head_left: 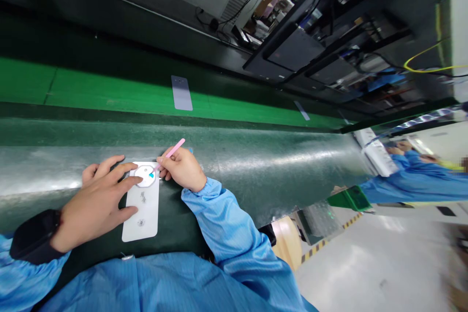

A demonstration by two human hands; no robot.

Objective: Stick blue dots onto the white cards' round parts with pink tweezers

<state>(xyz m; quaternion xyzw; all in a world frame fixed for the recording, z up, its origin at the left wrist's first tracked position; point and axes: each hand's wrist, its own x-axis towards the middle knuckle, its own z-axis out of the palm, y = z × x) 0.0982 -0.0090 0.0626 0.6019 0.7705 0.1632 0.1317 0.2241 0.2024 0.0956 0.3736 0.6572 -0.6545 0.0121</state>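
A white flat panel (pixel 142 209) lies on the dark mat in front of me, with a white round piece (pixel 145 176) near its far end. My left hand (pixel 98 200) rests on the panel's left side, fingers spread, index finger touching the round piece. My right hand (pixel 181 168) is closed on a thin pink stick (pixel 171 151), whose tip meets a small blue tab (pixel 151 175) on the round piece.
A green conveyor belt (pixel 109 92) runs behind the shiny work surface (pixel 274 161), carrying a grey panel (pixel 182 92) and further panels (pixel 302 110) to the right. Another person's blue sleeves (pixel 409 187) work at the right. Machinery stands behind the belt.
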